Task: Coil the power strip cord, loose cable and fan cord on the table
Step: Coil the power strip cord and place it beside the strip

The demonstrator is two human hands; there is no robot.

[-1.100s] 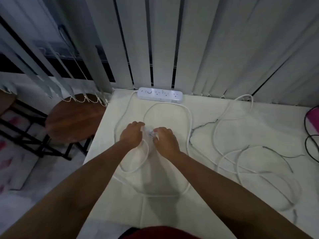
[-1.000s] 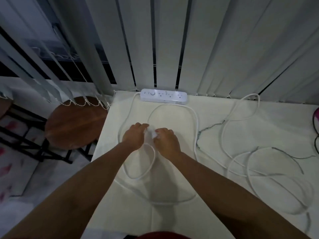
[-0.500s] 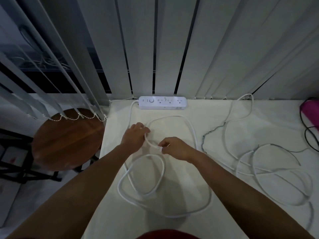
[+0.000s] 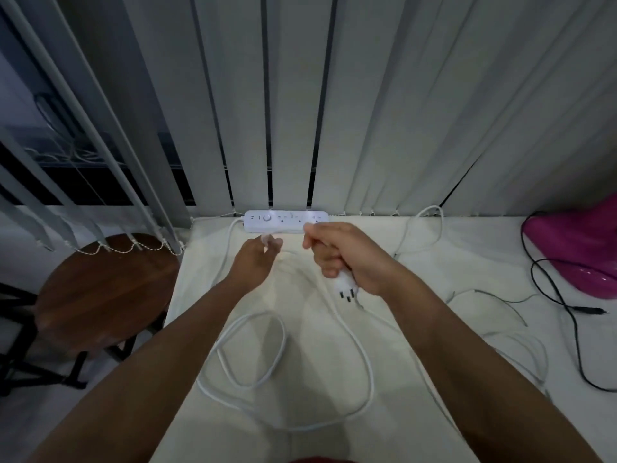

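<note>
Since before, the right grip (image 4: 350,259) has lifted the one plug (image 4: 347,287). The left grip (image 4: 253,265) is blurry; I cannot tell if it pinches the cord (image 4: 283,339). Two cord loops lie mid-surface (image 4: 467,262); one strip (image 4: 283,222) sits at its back edge.

My 2 arms run bare, left forearm (image 4: 167,355) and right forearm (image 4: 460,355); dark red clothing (image 4: 314,460) shows at 6 o'clock.

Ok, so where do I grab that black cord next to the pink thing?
Pinch the black cord just behind its small plug tip, coming straight down from above. That end lies flat and free on the table, with nothing on it. The other end runs up beside the pink thing, so pulling there would probably drag that along.
</note>
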